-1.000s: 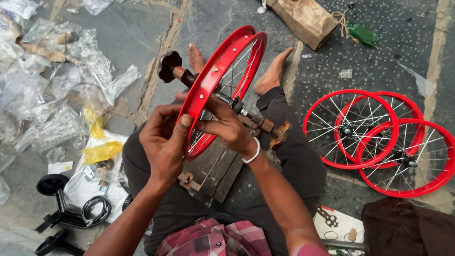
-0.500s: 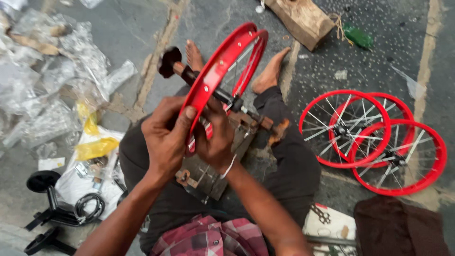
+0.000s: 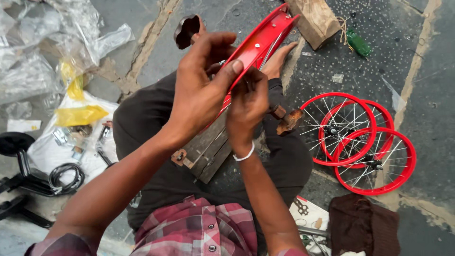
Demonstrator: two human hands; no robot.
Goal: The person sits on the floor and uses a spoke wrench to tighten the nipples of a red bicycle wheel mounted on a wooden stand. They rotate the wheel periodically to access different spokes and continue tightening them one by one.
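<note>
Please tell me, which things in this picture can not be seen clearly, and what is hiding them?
Head view:
- Red wheel rim: its lower part and hub are hidden behind the left hand and right hand.
- What the right hand's fingertips pinch: too small, covered by the fingers.
- Wooden stand on the lap: its upper part is hidden by both hands.
- Black parts at the left: cut off by the edge.
</note>
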